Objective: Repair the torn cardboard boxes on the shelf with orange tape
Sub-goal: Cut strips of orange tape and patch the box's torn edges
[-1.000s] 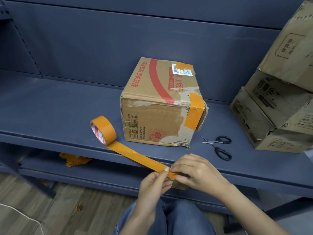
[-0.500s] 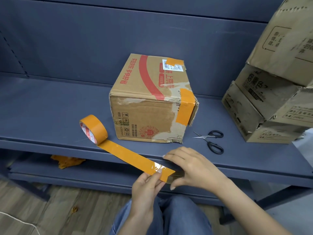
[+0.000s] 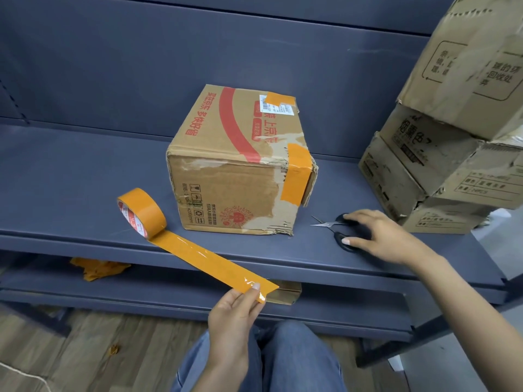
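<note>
Counting four boxes (image 3: 237, 176), one tape roll (image 3: 141, 212)

the box (image 3: 237, 176) sits mid-shelf (image 3: 70, 176), the tape roll (image 3: 141, 212) to its left near the front edge, scissors (image 3: 341, 229) to its right, stacked boxes (image 3: 441, 154) farther right; scraps (image 3: 96, 268), seemingly tape, lie on the lower shelf (image 3: 169, 290)
</note>
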`<action>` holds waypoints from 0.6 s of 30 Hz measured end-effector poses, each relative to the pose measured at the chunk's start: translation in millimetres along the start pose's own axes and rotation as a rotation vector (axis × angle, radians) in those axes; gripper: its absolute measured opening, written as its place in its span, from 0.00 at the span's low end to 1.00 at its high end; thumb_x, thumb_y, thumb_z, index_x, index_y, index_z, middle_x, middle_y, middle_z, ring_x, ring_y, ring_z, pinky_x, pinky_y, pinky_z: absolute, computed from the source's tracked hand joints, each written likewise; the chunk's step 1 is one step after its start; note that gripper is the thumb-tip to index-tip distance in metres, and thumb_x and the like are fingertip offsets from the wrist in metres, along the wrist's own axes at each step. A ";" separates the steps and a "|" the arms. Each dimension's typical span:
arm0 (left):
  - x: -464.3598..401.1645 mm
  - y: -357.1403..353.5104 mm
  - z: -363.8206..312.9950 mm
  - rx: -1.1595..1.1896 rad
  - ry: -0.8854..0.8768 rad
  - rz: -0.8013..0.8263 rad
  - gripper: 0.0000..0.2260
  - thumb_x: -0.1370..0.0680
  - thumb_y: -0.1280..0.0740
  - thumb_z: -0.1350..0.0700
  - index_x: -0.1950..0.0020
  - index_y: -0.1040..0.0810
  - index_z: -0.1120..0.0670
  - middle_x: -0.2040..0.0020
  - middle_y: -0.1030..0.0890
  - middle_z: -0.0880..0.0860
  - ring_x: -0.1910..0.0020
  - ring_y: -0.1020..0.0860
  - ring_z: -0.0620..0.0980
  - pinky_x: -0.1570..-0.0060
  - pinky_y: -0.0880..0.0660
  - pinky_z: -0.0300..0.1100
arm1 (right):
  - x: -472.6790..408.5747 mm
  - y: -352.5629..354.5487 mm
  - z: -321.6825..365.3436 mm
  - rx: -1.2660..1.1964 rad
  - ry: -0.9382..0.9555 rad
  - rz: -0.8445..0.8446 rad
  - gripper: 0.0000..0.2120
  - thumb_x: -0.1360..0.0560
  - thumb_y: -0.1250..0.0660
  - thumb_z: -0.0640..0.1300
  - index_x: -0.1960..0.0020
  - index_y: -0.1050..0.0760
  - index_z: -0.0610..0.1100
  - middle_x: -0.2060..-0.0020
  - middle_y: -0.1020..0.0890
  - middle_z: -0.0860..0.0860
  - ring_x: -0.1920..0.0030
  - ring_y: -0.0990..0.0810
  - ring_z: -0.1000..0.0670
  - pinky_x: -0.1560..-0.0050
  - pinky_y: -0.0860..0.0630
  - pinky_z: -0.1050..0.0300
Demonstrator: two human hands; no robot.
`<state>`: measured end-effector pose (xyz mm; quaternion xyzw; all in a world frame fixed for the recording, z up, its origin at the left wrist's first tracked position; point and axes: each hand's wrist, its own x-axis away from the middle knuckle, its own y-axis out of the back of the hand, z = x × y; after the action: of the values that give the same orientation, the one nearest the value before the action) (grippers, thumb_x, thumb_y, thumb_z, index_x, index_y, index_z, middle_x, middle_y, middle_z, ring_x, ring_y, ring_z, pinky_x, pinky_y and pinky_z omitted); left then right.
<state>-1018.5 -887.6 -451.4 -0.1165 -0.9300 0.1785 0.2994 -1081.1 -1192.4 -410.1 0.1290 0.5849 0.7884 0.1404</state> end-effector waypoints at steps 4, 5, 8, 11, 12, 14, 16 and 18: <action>3.3 -0.3 2.8 0.009 -0.020 -0.020 0.04 0.24 0.32 0.64 0.51 0.19 0.63 0.60 0.15 0.53 0.60 0.18 0.44 0.55 0.22 0.36 | -8.4 -1.8 -3.3 0.032 -0.034 0.044 0.29 0.25 0.30 0.53 0.28 0.32 0.45 0.34 0.27 0.50 0.35 0.35 0.50 0.33 0.39 0.59; 3.3 -0.7 3.1 0.010 -0.025 -0.021 0.05 0.24 0.32 0.64 0.50 0.19 0.63 0.60 0.15 0.53 0.60 0.18 0.44 0.56 0.22 0.35 | -10.3 -1.8 -3.2 0.035 -0.051 0.046 0.30 0.26 0.29 0.53 0.28 0.31 0.45 0.34 0.27 0.49 0.35 0.35 0.49 0.34 0.39 0.59; 2.9 -2.3 3.0 0.002 -0.042 -0.025 0.06 0.24 0.31 0.64 0.49 0.19 0.64 0.60 0.15 0.53 0.59 0.18 0.45 0.54 0.21 0.37 | -14.5 0.2 -3.7 0.032 -0.152 0.042 0.32 0.29 0.26 0.55 0.30 0.28 0.43 0.40 0.26 0.48 0.39 0.32 0.47 0.36 0.36 0.56; 3.8 -4.4 0.5 0.000 -0.059 -0.036 0.06 0.23 0.32 0.62 0.51 0.19 0.64 0.60 0.16 0.54 0.58 0.18 0.47 0.50 0.21 0.40 | -11.1 5.9 -1.7 0.026 -0.209 0.012 0.29 0.32 0.24 0.57 0.36 0.23 0.45 0.48 0.25 0.52 0.48 0.27 0.51 0.47 0.32 0.58; 4.6 -4.9 -1.0 0.004 -0.062 -0.040 0.06 0.22 0.33 0.61 0.53 0.19 0.63 0.61 0.16 0.55 0.58 0.18 0.47 0.50 0.22 0.41 | -7.3 8.5 2.4 0.067 -0.220 -0.006 0.27 0.31 0.25 0.58 0.36 0.23 0.48 0.48 0.23 0.53 0.48 0.25 0.51 0.50 0.32 0.59; 5.8 -6.4 -4.1 0.020 -0.059 -0.049 0.07 0.22 0.34 0.60 0.55 0.19 0.62 0.61 0.16 0.55 0.59 0.18 0.48 0.51 0.22 0.41 | 3.6 11.8 13.1 0.162 -0.221 -0.054 0.25 0.30 0.28 0.59 0.36 0.25 0.52 0.49 0.20 0.56 0.46 0.22 0.51 0.54 0.32 0.59; 6.6 -7.0 -6.3 0.036 -0.049 -0.050 0.07 0.21 0.34 0.59 0.55 0.19 0.61 0.61 0.15 0.56 0.59 0.17 0.48 0.52 0.22 0.41 | 14.0 10.8 20.9 0.169 -0.155 -0.101 0.25 0.30 0.29 0.59 0.35 0.26 0.54 0.56 0.23 0.62 0.50 0.22 0.53 0.57 0.32 0.60; 6.8 -6.6 -8.0 0.039 -0.040 -0.048 0.07 0.21 0.34 0.59 0.54 0.19 0.61 0.61 0.15 0.56 0.58 0.18 0.49 0.52 0.22 0.41 | 22.3 7.2 26.6 0.114 -0.027 -0.151 0.24 0.31 0.28 0.58 0.37 0.26 0.54 0.58 0.28 0.66 0.56 0.27 0.60 0.59 0.34 0.62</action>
<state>-1019.8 -889.3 -439.1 -0.0847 -0.9347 0.1914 0.2872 -1092.4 -1162.5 -394.9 0.1031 0.6348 0.7393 0.1996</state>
